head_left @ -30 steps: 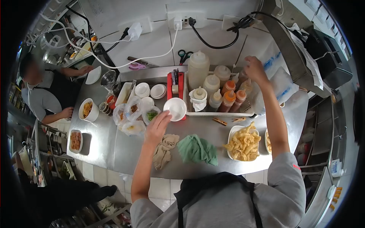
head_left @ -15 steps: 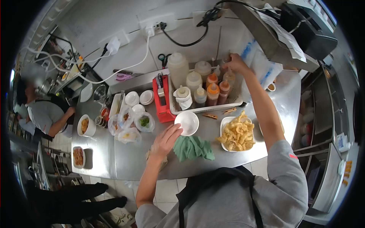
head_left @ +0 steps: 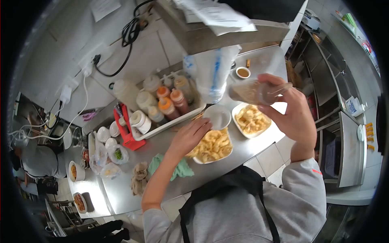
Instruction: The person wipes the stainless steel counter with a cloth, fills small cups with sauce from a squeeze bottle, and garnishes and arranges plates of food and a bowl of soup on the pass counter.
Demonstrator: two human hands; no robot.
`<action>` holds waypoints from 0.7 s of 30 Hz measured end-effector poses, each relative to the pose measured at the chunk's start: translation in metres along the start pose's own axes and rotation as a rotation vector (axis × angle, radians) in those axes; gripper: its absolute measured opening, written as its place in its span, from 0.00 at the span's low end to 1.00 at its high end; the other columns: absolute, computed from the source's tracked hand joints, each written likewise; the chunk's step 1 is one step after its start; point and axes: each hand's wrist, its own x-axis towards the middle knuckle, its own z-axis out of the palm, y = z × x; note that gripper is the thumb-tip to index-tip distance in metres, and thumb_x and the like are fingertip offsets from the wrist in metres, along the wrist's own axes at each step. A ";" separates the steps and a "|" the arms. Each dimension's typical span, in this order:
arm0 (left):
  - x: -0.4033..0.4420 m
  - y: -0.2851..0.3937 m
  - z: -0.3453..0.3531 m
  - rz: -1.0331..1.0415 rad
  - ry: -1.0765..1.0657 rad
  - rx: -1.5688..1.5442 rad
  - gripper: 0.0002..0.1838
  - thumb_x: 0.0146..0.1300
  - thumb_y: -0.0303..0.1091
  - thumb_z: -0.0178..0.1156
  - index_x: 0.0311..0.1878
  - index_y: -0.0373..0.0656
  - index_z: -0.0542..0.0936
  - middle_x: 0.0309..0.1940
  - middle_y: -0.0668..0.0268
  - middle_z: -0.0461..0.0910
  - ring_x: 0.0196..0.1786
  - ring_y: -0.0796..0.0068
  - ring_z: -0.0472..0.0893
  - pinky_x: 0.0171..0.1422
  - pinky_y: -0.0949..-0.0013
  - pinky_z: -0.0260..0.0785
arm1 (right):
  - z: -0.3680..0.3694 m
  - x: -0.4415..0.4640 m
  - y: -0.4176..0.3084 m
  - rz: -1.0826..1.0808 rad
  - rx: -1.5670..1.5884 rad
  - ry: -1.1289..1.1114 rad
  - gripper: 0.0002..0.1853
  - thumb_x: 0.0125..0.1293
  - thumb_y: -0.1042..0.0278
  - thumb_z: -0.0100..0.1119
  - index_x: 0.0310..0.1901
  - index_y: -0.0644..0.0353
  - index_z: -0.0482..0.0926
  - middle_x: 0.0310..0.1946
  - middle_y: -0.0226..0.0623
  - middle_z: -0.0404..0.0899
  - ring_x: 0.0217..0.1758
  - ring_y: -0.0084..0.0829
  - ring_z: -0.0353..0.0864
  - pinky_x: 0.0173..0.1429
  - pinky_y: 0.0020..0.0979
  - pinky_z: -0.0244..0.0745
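My left hand [head_left: 190, 137] grips a small white bowl [head_left: 219, 116] by its near left edge. The bowl hovers over the table beside a white dish of golden fried pieces [head_left: 212, 146]. A second dish of fried pieces [head_left: 250, 120] sits to its right. My right hand [head_left: 292, 108] is wrapped round a clear squeeze bottle [head_left: 249, 91] with brownish sauce inside. This bottle lies tilted nearly sideways in the air above the second dish, nozzle toward the right. It is somewhat blurred.
A white basket [head_left: 174, 121] holds several sauce bottles. Left of it are a red tape dispenser [head_left: 129, 135], small white cups and plastic bags [head_left: 109, 170]. Green [head_left: 178, 172] and brown cloths [head_left: 139, 178] lie near the front edge. A metal shelf [head_left: 227, 36] overhangs the back. Another person [head_left: 38, 162] stands far left.
My right hand has come away from the basket, bringing the squeeze bottle to the right. The white bowl in my left hand has moved right, toward the fried pieces. The view has shifted rightward.
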 end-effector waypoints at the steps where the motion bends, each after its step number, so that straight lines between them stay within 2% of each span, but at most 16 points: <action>1: 0.022 -0.001 0.021 0.027 -0.009 -0.013 0.12 0.48 0.27 0.61 0.38 0.41 0.76 0.39 0.65 0.76 0.41 0.66 0.77 0.42 0.69 0.71 | -0.017 -0.002 0.010 0.101 -0.050 0.014 0.20 0.46 0.77 0.63 0.43 0.61 0.72 0.40 0.39 0.77 0.38 0.33 0.79 0.41 0.32 0.74; 3: 0.067 0.001 0.068 0.026 -0.009 -0.085 0.10 0.50 0.29 0.60 0.37 0.40 0.76 0.38 0.64 0.76 0.41 0.66 0.77 0.42 0.68 0.71 | -0.051 0.000 0.051 0.294 -0.151 -0.052 0.21 0.46 0.76 0.63 0.45 0.61 0.71 0.34 0.39 0.78 0.36 0.33 0.78 0.42 0.32 0.72; 6: 0.126 -0.014 0.157 0.013 -0.105 -0.168 0.05 0.52 0.29 0.57 0.31 0.39 0.74 0.32 0.63 0.75 0.37 0.64 0.76 0.39 0.66 0.70 | -0.077 0.000 0.154 0.380 -0.151 -0.124 0.23 0.47 0.81 0.59 0.48 0.60 0.70 0.38 0.34 0.76 0.40 0.25 0.75 0.47 0.30 0.70; 8: 0.154 -0.028 0.211 0.038 -0.201 -0.147 0.04 0.53 0.29 0.53 0.29 0.39 0.74 0.31 0.62 0.75 0.37 0.63 0.76 0.38 0.64 0.69 | -0.083 -0.004 0.216 0.392 -0.150 -0.174 0.22 0.47 0.81 0.58 0.46 0.60 0.70 0.37 0.33 0.75 0.40 0.26 0.74 0.47 0.29 0.70; 10: 0.170 -0.041 0.261 -0.026 -0.274 -0.123 0.06 0.53 0.30 0.50 0.27 0.39 0.75 0.31 0.59 0.76 0.36 0.60 0.77 0.37 0.62 0.70 | -0.080 -0.010 0.266 0.388 -0.049 -0.193 0.21 0.47 0.80 0.59 0.47 0.62 0.70 0.38 0.34 0.75 0.40 0.27 0.74 0.48 0.30 0.69; 12: 0.186 -0.037 0.277 -0.113 -0.376 -0.049 0.08 0.52 0.30 0.49 0.24 0.40 0.76 0.28 0.57 0.76 0.34 0.59 0.77 0.37 0.60 0.70 | -0.077 -0.018 0.304 0.331 0.084 -0.186 0.22 0.49 0.79 0.59 0.49 0.62 0.70 0.41 0.35 0.74 0.42 0.27 0.73 0.50 0.31 0.69; 15: 0.190 -0.043 0.311 -0.076 -0.398 0.067 0.07 0.48 0.30 0.53 0.21 0.38 0.77 0.21 0.57 0.77 0.25 0.58 0.79 0.30 0.60 0.72 | -0.074 -0.020 0.336 0.278 0.264 -0.231 0.25 0.51 0.80 0.57 0.54 0.61 0.66 0.47 0.33 0.70 0.47 0.26 0.70 0.52 0.30 0.68; 17: 0.189 -0.045 0.324 -0.114 -0.359 0.097 0.06 0.47 0.32 0.57 0.23 0.38 0.77 0.24 0.55 0.77 0.26 0.57 0.79 0.31 0.59 0.72 | -0.076 -0.015 0.330 0.275 0.247 -0.284 0.26 0.52 0.81 0.54 0.56 0.60 0.65 0.50 0.35 0.69 0.51 0.28 0.69 0.55 0.30 0.65; 19: 0.189 -0.045 0.325 -0.183 -0.396 0.064 0.07 0.47 0.33 0.58 0.25 0.38 0.77 0.26 0.56 0.77 0.30 0.58 0.79 0.33 0.59 0.72 | -0.068 -0.019 0.343 0.327 0.377 -0.199 0.27 0.53 0.81 0.51 0.57 0.60 0.63 0.55 0.37 0.66 0.57 0.29 0.65 0.59 0.30 0.61; 20: 0.189 -0.045 0.320 -0.207 -0.409 0.049 0.08 0.46 0.34 0.59 0.27 0.38 0.77 0.27 0.56 0.77 0.31 0.59 0.79 0.34 0.59 0.71 | -0.061 -0.023 0.353 0.324 0.455 -0.144 0.30 0.52 0.81 0.50 0.60 0.60 0.60 0.58 0.38 0.62 0.61 0.31 0.61 0.61 0.31 0.58; 21: 0.185 -0.043 0.304 -0.226 -0.331 -0.022 0.09 0.47 0.34 0.60 0.28 0.38 0.77 0.28 0.57 0.77 0.32 0.59 0.79 0.36 0.60 0.71 | -0.052 -0.027 0.359 0.302 0.547 -0.067 0.34 0.53 0.78 0.53 0.63 0.58 0.54 0.60 0.40 0.59 0.62 0.34 0.60 0.62 0.34 0.57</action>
